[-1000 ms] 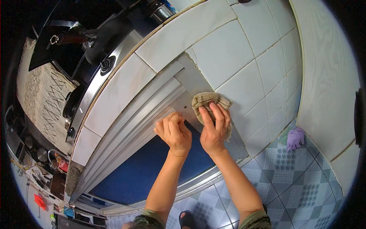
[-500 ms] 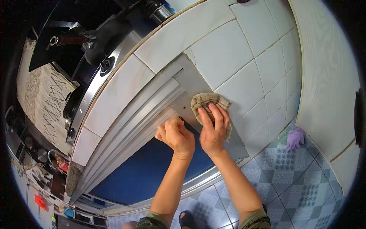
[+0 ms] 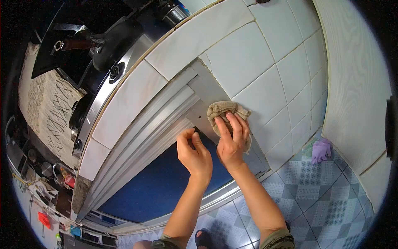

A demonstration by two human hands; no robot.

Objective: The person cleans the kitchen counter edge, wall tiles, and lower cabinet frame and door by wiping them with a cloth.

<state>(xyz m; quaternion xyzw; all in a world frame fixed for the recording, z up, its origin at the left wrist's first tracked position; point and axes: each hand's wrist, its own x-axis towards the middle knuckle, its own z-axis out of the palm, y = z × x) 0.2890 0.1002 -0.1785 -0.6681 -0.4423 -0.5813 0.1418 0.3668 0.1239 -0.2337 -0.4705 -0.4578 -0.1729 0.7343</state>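
Observation:
My right hand (image 3: pixel 232 145) presses a crumpled tan cloth (image 3: pixel 217 110) against the grey metal frame (image 3: pixel 199 110) of the low cabinet, beside the white tiles. Its fingers lie over the cloth, with a fold hanging below them. To its left, my left hand (image 3: pixel 194 157) hovers before the upper corner of the blue cabinet panel (image 3: pixel 153 186). Those fingers are loosely curled, a small gap showing between thumb and forefinger. I see nothing in that hand, though its palm is turned away. A small dark spot shows near its thumb, at the panel's corner.
Above the cabinet runs a tiled counter edge (image 3: pixel 128 103) with a gas stove (image 3: pixel 105 85) and a dark pan (image 3: pixel 116 45). A purple glove (image 3: pixel 321 150) lies on the patterned floor (image 3: pixel 306 186), near a pale door panel (image 3: pixel 352 83) at right.
My left hand has turned and loosened from a tighter fist, so a gap now shows between thumb and forefinger. My right hand and the cloth have stayed almost where they were.

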